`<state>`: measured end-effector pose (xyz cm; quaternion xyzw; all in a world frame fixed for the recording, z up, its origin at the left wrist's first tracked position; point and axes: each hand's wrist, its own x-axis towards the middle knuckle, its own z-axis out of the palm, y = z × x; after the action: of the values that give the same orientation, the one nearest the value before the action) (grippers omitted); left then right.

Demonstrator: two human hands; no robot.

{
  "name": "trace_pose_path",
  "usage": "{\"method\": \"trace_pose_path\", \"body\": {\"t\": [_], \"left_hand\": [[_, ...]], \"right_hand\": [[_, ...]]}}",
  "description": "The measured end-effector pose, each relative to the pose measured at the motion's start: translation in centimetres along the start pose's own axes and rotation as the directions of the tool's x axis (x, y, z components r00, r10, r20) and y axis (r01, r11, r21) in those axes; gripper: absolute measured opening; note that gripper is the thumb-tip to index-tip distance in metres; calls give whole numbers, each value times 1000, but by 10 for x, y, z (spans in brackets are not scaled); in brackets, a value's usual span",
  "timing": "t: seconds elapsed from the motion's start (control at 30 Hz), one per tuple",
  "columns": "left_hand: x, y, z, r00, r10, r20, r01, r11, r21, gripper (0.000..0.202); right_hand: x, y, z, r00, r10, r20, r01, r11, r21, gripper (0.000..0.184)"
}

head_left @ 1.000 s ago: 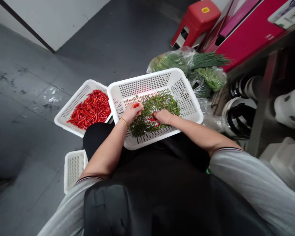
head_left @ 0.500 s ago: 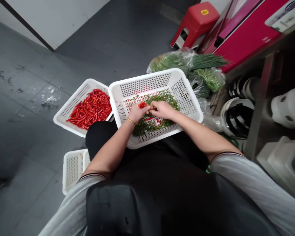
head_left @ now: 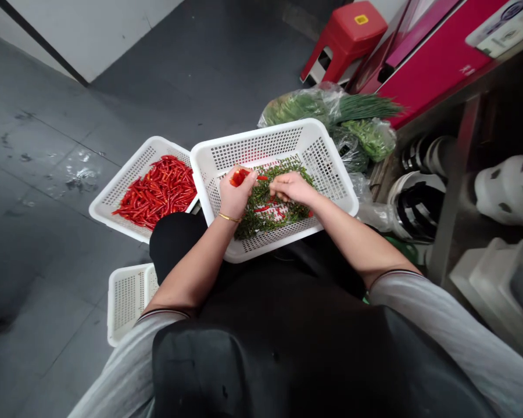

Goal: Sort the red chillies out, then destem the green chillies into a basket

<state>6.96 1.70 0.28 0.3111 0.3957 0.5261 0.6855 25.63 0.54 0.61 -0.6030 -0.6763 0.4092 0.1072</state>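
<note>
My left hand (head_left: 236, 194) is closed around several red chili peppers (head_left: 239, 176), one of which sticks out past the thumb to the right. Just right of it, my right hand (head_left: 293, 188) is pinched, its fingertips a small gap away from that pepper; whatever they hold is too small to make out. Both hands are over a white perforated basket (head_left: 261, 254) resting on my lap. Green chili stems (head_left: 265, 220) with a few red peppers among them cover much of its bottom.
A second white basket (head_left: 107, 204) at the left holds a heap of red chilies (head_left: 159, 191). Another white basket (head_left: 126, 296) sits on the floor below. Bagged greens (head_left: 296, 107), a red stool (head_left: 353, 35) and a shelf with containers (head_left: 505, 188) are at the right.
My hands have come apart: the left moved slightly left and up with the peppers, the right slightly right. One pepper now juts out from the left hand.
</note>
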Motion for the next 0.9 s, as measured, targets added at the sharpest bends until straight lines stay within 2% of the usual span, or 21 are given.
{"method": "trace_pose_path", "body": {"t": [0.03,0.07,0.13,0.2,0.3,0.33,0.4,0.47,0.53,0.6,0.63,0.7,0.77,0.83,0.9], "left_hand": [[0,4,-2,999,32,-22,-32,999,0,25],[2,9,-5,1000,19,-22,-19,1000,-8,23],[7,18,-11,996,-90,20,91,995,-50,23],[11,24,-17,974,-202,103,211,973,-92,21],[13,21,-21,932,-283,227,309,948,-83,19],[12,17,-21,918,-312,244,332,942,-45,21],[9,5,-18,907,-370,203,361,929,84,28],[6,-8,-13,908,-398,128,365,904,221,31],[5,-19,-6,917,-380,119,335,899,282,31],[4,-23,1,936,-320,146,277,927,253,30],[4,-23,5,950,-277,142,243,945,218,30],[4,-20,10,974,-202,103,186,972,146,30],[4,-14,13,981,-175,86,166,981,104,29],[3,-5,13,982,-162,100,153,984,96,28],[3,5,9,988,-118,97,110,990,88,28]], "right_hand": [[2,7,1,995,72,68,-59,982,-178,45],[3,13,3,981,146,125,-93,929,-359,44],[2,25,13,952,247,181,-86,784,-615,44],[1,31,27,933,291,209,-54,692,-720,42],[3,31,39,917,314,244,-20,649,-760,33],[4,29,38,919,312,241,-29,665,-747,30],[5,22,25,944,252,213,-46,741,-669,24],[4,10,8,980,122,157,-14,830,-557,18],[0,-3,-6,995,-45,93,82,894,-441,11],[-3,-15,-13,989,-140,56,150,950,-273,8],[-4,-19,-15,988,-148,46,153,976,-157,9],[-4,-22,-16,992,-118,54,113,990,88,13],[-4,-19,-18,993,-94,73,75,970,231,17],[-3,-12,-23,989,-98,109,73,974,213,21],[-2,-2,-27,978,-77,196,74,997,20,22]]}}
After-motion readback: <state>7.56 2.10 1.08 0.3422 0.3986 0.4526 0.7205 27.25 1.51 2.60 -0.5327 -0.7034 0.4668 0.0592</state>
